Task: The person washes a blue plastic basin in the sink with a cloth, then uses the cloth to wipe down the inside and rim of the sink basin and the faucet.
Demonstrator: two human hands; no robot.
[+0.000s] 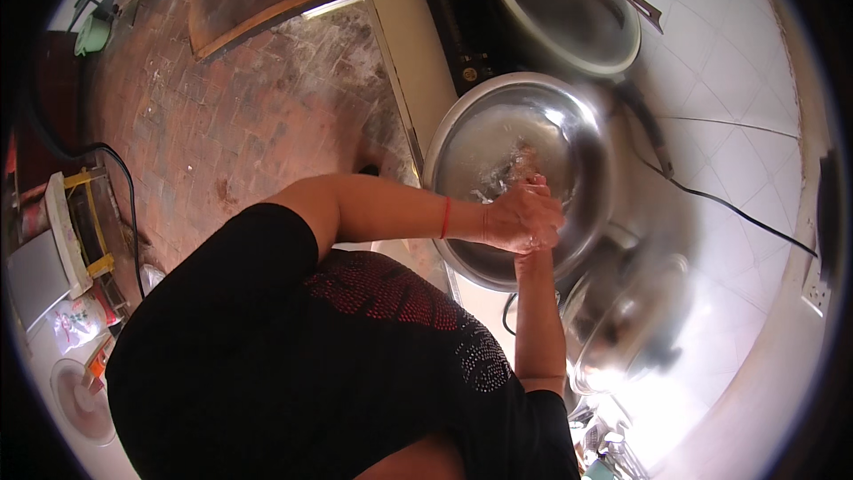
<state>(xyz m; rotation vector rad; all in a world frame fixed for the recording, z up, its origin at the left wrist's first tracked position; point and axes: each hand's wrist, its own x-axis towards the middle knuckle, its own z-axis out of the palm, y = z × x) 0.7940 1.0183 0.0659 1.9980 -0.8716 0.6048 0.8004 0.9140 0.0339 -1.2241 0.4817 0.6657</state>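
My left hand [512,220], with a red cord [446,218] around its wrist, is pressed together with my right hand [541,205]. The two are wet and overlap over the near part of a large, round stainless steel basin [460,250]. Inside it, clear water [493,147] is stirred and splashing just beyond my fingers. Blur and overlap hide most of the right hand's fingers. Whether anything small lies between my palms cannot be made out.
Behind the basin, a lidded pan [553,7] sits on a black induction cooker [453,20]; its handle [643,113] points toward me. Metal bowls [620,327] lean near the tiled wall [720,80] at right. A power cord [740,213] crosses there. Left are brick flooring [233,120] and a wooden table [253,27].
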